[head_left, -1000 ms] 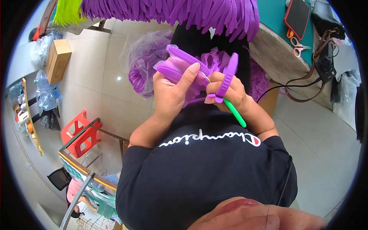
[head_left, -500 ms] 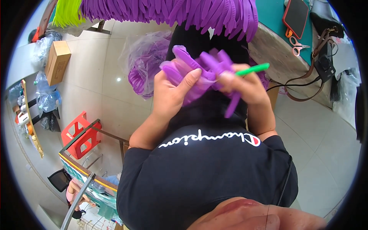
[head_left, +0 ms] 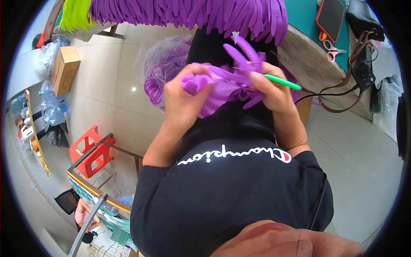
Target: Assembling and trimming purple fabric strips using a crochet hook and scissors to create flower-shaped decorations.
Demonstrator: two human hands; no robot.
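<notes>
The left hand (head_left: 184, 98) had its fingers bunched around the crumpled purple sheet (head_left: 217, 100), which spanned between both hands above the person's dark-clad lap (head_left: 205, 49). The right hand (head_left: 276, 88) had its fingers curled around a green-handled tool (head_left: 284, 82), with loose purple straps (head_left: 249, 50) held alongside. Farther off hung a row of ridged purple strips (head_left: 188, 13), and left of the lap sat a clear bag (head_left: 156, 64) of purple pieces.

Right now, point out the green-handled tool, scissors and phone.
Green-handled tool (head_left: 283, 82): head view, middle of the handle.
Scissors (head_left: 335, 51): head view, near the pivot.
Phone (head_left: 330, 19): head view, middle of its dark screen.
</notes>
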